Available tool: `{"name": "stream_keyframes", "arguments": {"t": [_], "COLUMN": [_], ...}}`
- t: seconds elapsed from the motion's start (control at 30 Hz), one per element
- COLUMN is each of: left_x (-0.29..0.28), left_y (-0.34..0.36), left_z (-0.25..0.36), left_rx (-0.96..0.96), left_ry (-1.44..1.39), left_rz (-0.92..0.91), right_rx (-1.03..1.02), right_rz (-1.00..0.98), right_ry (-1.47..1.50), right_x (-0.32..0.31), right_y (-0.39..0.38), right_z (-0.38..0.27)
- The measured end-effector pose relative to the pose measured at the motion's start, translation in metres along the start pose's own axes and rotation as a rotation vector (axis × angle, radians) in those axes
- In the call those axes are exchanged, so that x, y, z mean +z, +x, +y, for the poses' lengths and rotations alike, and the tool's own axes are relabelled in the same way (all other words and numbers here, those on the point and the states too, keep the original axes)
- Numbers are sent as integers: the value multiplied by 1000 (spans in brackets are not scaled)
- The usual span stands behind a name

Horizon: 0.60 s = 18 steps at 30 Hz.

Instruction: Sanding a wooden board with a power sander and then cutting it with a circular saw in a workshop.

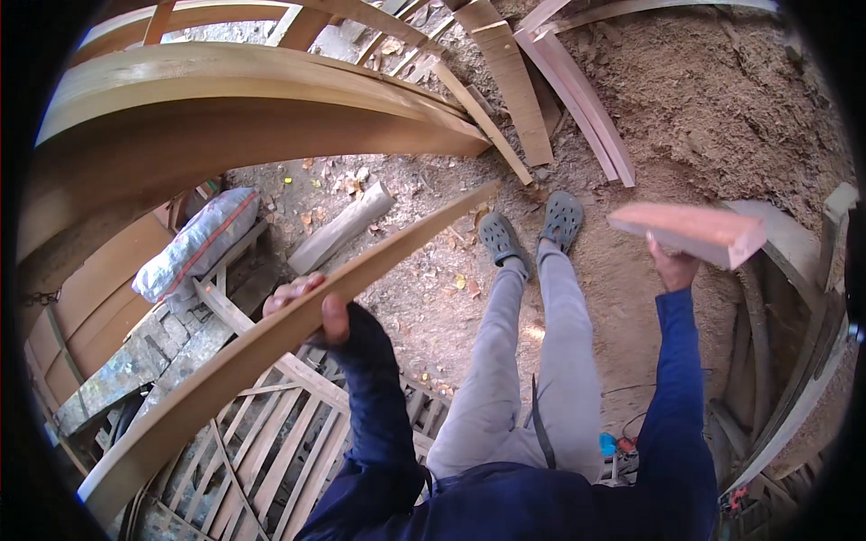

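Observation:
My left hand (311,307) is closed around a long wooden plank (239,370), fingers over its upper side and thumb on the near face. The plank slants from the lower left up toward my feet, its far end tapering near the middle of the view. Out to the right, my right hand (672,263) grips a short reddish piece of wood (690,225) from below. That piece is slightly blurred, lies roughly crosswise, and is apart from the plank. Parts of my right fingers are hidden beneath it.
Large planks (271,90) lean at the upper left. Loose boards (510,81) lie ahead of my feet beside a sawdust heap (740,108). A silvery sack (198,248), a short log (343,225) and a slatted wooden frame (289,451) are at left. Boards (794,361) stand at right.

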<state>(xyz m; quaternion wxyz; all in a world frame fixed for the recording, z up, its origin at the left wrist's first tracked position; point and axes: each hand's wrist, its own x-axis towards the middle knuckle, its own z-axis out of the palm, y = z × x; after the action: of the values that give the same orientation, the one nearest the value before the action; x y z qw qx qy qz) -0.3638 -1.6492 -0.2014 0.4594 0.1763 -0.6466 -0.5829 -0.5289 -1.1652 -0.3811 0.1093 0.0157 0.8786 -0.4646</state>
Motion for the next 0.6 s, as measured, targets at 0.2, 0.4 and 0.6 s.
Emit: {"name": "stream_keyframes", "arguments": {"t": [0.2,0.4,0.6], "left_x": [61,90,90], "left_y": [-1,16,32], "left_z": [-31,-38,-67], "left_rx": [3,2,98], "left_ry": [300,525,618], "left_rz": [223,325,348], "right_rx": [-120,46,165], "right_rz": [42,-16,36], "right_ry": [-504,-436,-330], "right_x": [-48,-62,-58], "right_y": [-79,-130,-148], "right_z": [21,36,40]}}
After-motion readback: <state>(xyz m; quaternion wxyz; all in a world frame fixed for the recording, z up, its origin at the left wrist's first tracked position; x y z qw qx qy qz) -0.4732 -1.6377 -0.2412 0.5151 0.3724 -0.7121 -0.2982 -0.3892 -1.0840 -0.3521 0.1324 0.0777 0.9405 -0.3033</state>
